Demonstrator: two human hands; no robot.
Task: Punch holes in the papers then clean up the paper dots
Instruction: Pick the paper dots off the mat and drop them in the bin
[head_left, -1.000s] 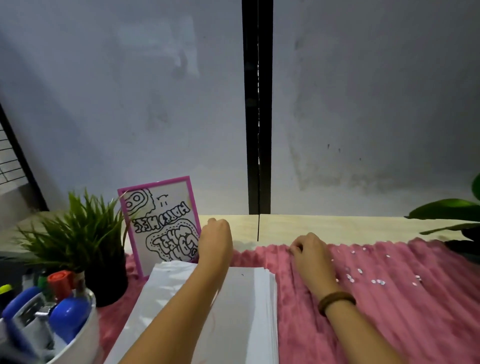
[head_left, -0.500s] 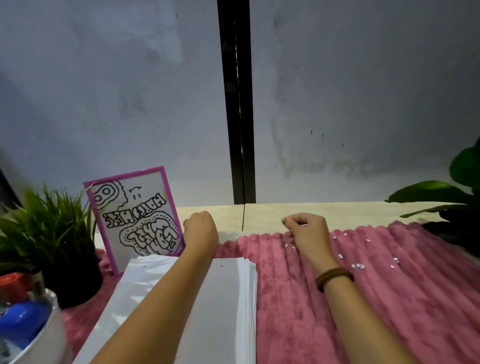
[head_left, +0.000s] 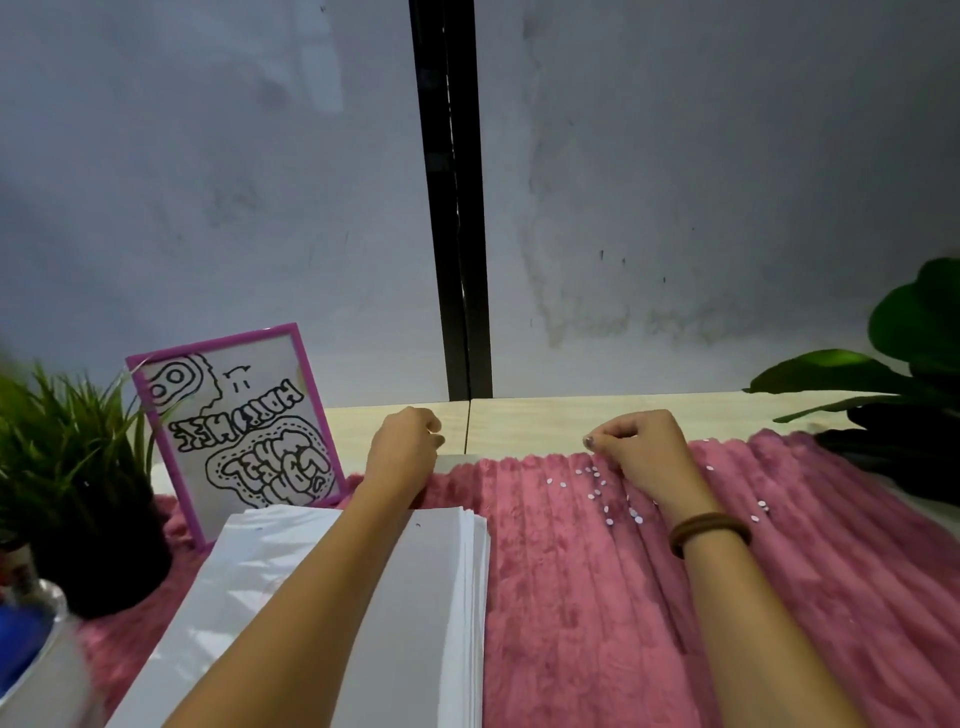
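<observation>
A stack of white papers (head_left: 415, 597) lies on a pink fuzzy cloth (head_left: 597, 597), partly under my left forearm. Several small white paper dots (head_left: 597, 486) are scattered on the cloth beside my right wrist, with a few more at the right (head_left: 761, 505). My left hand (head_left: 402, 449) is curled at the cloth's far edge, beyond the stack, and appears to grip that edge. My right hand (head_left: 641, 447) has its fingers curled round the same far edge, just past the dots. No hole punch is in view.
A pink-framed drawing (head_left: 239, 421) leans behind the stack. A potted grass plant (head_left: 67, 467) and a white cup of pens (head_left: 31, 665) stand at the left. Dark leaves (head_left: 893, 395) reach in at the right. A wooden tabletop (head_left: 571, 421) meets the wall.
My right hand moved from the cloth's surface forward to its far edge. My left hand stayed curled at the far edge. The camera view shifted to the right.
</observation>
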